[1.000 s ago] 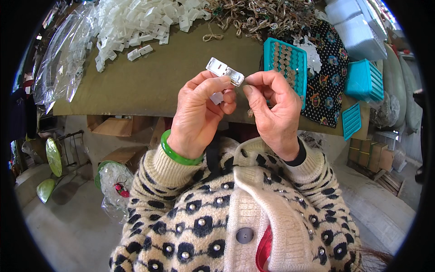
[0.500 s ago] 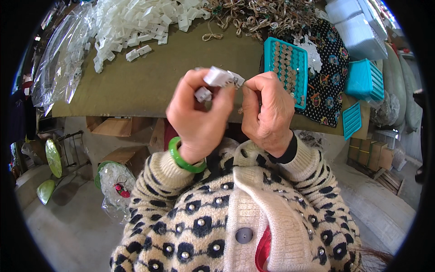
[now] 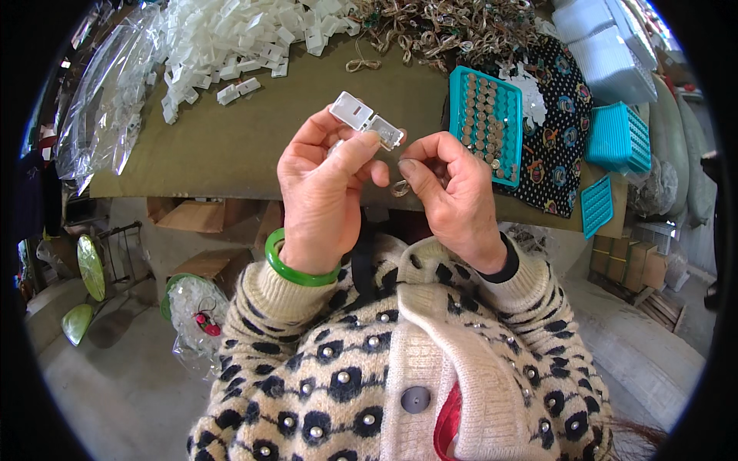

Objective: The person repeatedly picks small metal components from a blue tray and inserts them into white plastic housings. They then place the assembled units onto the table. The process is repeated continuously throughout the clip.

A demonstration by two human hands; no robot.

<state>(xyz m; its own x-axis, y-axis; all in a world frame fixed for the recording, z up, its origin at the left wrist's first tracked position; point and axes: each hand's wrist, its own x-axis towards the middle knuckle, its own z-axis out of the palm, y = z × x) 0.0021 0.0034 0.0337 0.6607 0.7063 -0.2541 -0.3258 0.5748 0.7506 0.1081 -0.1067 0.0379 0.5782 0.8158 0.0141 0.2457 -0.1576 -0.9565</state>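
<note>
My left hand [image 3: 319, 188] grips a small white plastic battery case [image 3: 351, 111] between thumb and fingers. The case's lid is swung back, and its compartment faces up towards me. Part of another white piece shows behind the left thumb. Close by on the right, my right hand [image 3: 460, 203] pinches a small loop of thin wire [image 3: 400, 187] below the case. Its thumb and forefinger are pressed together, so the gripped end is hidden. Both hands are held above the table's near edge.
White cases [image 3: 246, 38] are heaped at the back left beside clear plastic bags [image 3: 108, 92]. Bundles of coiled wire [image 3: 453, 31] lie at the back. A teal tray [image 3: 516, 115] of round button cells sits on dark patterned cloth [image 3: 569, 154]; stacked teal trays [image 3: 615, 138] stand further right.
My left hand has turned, showing the case's open inside, and its blur is gone. The right hand has moved slightly down and left, away from the case, with the wire loop now visible.
</note>
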